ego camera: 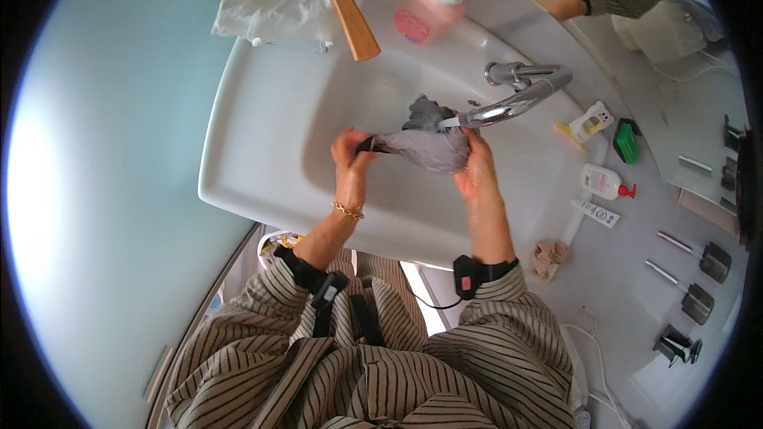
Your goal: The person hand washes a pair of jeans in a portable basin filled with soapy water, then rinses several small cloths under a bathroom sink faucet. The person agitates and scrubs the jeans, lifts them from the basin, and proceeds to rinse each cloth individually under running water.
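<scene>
Stretched between my two hands over the basin is a wet light-grey fabric item (438, 152) with a dark band at its left end. My left hand (351, 158) pinches that dark end. At the other end, my right hand (475, 167) grips the fabric, partly behind it. The chrome faucet (506, 108) reaches over from the right, and water runs from its spout onto the cloth beside my right hand. Just behind lies a darker grey wet cloth (426, 112) in the white sink (256, 131). Whether the two cloths are joined, I cannot tell.
A wooden paddle hairbrush (351, 18) juts over the back rim near a pink bottle (429, 9) and white cloth (274, 12). Along the right stand a pump bottle (602, 181), a tube (598, 213), a green sponge (626, 142) and a beige cloth (548, 258).
</scene>
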A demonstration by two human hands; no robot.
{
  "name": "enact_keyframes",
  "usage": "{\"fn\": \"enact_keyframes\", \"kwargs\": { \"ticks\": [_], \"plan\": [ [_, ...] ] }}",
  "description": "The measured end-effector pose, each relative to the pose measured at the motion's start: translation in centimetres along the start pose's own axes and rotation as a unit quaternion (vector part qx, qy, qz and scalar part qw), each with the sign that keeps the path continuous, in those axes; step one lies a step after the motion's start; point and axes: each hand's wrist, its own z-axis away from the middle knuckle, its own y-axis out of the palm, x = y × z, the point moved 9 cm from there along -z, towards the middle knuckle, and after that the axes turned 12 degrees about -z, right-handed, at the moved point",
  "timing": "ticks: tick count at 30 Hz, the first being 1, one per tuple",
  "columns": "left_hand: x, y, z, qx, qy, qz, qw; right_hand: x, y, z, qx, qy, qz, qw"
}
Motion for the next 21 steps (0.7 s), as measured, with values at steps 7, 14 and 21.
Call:
{"fn": "enact_keyframes", "kwargs": {
  "ticks": [7, 14, 21],
  "plan": [
    [-0.2, 8.4, -5.2, 0.14, -0.088, 0.369, 0.915, -2.2, -0.4, -0.5, -0.154, -0.095, 0.091, 0.979],
    [7.2, 9.2, -6.8, 0.024, -0.243, 0.137, 0.96, -1.6, -0.2, -4.0, -0.152, -0.227, 0.364, 0.89],
    [7.6, 8.6, -6.8, 0.018, 0.006, -0.33, 0.944, -4.2, -5.2, -5.2, -0.224, -0.182, 0.411, 0.865]
  ]
}}
